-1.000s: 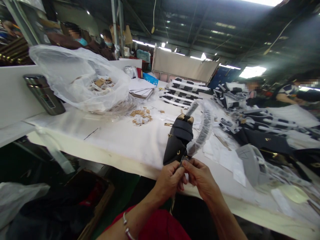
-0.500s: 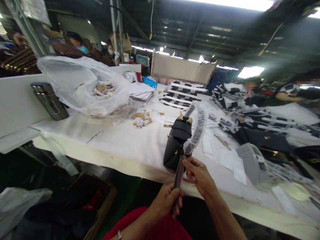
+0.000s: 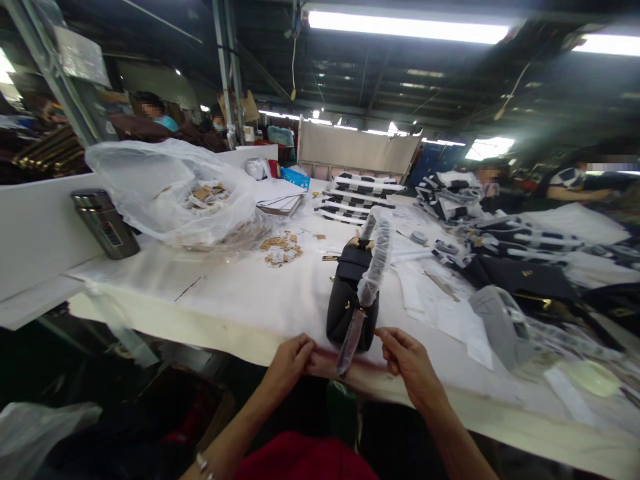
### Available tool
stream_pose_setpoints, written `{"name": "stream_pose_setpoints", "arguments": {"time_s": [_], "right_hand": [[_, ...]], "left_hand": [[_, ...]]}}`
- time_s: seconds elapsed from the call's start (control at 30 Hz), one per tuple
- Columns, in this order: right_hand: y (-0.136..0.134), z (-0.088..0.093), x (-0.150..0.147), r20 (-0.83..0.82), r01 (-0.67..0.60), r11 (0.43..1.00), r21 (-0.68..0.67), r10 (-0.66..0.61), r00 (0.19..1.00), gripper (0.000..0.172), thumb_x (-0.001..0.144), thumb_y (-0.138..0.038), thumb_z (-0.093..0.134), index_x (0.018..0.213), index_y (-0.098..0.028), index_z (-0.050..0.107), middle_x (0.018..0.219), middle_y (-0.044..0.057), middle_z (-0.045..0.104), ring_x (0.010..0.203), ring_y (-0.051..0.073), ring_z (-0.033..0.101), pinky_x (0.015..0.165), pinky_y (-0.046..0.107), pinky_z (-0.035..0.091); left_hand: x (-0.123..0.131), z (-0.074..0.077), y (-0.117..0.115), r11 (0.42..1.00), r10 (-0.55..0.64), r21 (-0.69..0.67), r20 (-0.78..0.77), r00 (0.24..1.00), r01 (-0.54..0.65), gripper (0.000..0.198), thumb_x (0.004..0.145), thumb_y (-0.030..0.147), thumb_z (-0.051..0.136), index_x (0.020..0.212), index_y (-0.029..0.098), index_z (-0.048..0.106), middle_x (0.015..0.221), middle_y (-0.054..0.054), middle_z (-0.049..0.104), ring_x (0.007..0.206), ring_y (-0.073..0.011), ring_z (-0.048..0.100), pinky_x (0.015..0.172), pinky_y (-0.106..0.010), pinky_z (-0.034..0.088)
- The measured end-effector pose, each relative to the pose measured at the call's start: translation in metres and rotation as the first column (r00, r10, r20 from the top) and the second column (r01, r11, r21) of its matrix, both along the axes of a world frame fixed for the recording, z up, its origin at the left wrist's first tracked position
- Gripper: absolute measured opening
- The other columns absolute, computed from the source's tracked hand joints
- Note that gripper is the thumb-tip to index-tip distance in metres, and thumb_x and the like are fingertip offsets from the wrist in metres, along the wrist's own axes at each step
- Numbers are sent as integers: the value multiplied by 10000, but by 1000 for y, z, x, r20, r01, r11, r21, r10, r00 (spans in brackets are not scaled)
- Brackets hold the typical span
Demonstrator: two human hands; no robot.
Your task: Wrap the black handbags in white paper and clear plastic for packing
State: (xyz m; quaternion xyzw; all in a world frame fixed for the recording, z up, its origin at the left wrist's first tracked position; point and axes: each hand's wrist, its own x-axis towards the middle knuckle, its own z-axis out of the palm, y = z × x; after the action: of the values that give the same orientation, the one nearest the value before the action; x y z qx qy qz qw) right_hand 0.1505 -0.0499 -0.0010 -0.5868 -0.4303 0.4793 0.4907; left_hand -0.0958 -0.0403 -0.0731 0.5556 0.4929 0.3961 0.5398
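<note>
A black handbag (image 3: 349, 297) stands upright near the front edge of the white table (image 3: 260, 293). Its handle (image 3: 376, 257) is wrapped in clear bubble film, and a dark strap end (image 3: 350, 341) hangs down in front of it. My left hand (image 3: 291, 360) and my right hand (image 3: 407, 363) are at the table edge, one on each side of the bag. Both are closed in a pinch on the ends of a thin translucent strip of film (image 3: 327, 363) stretched between them.
A clear plastic bag of paper tags (image 3: 185, 193), a steel flask (image 3: 106, 223) and loose tags (image 3: 280, 247) lie at the left. Striped black-and-white stacks (image 3: 357, 197), papers and dark bags (image 3: 520, 280) cover the right. Other people (image 3: 575, 187) work beyond. A cardboard box (image 3: 200, 413) sits below.
My hands were together, pinching the strap end just below the bag. They have since moved apart sideways, down to the table edge, and the film is now stretched between them.
</note>
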Motion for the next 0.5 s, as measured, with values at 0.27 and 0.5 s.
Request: {"name": "stream_pose_setpoints", "arguments": {"time_s": [0.27,0.5], "right_hand": [[-14,-7,-18,347,122,935,333,-242,906,752,718,-497,731,1363,-202,484,1343,132,573,1222,320,538,1003,462,449],[-20,-34,-53,470,112,926,360,-284,836,940,748,-474,701,1524,-210,242,1578,131,281,1372,423,365,1099,578,350]], "left_hand": [[2,40,102,966,157,206,11,987,-156,279,774,315,584,1019,188,630,1115,-106,649,993,-245,607,870,-364,495],[39,69,199,986,74,135,142,987,-93,419,833,208,490,1245,172,557,1289,-128,583,1134,-229,561,910,-345,475]]}}
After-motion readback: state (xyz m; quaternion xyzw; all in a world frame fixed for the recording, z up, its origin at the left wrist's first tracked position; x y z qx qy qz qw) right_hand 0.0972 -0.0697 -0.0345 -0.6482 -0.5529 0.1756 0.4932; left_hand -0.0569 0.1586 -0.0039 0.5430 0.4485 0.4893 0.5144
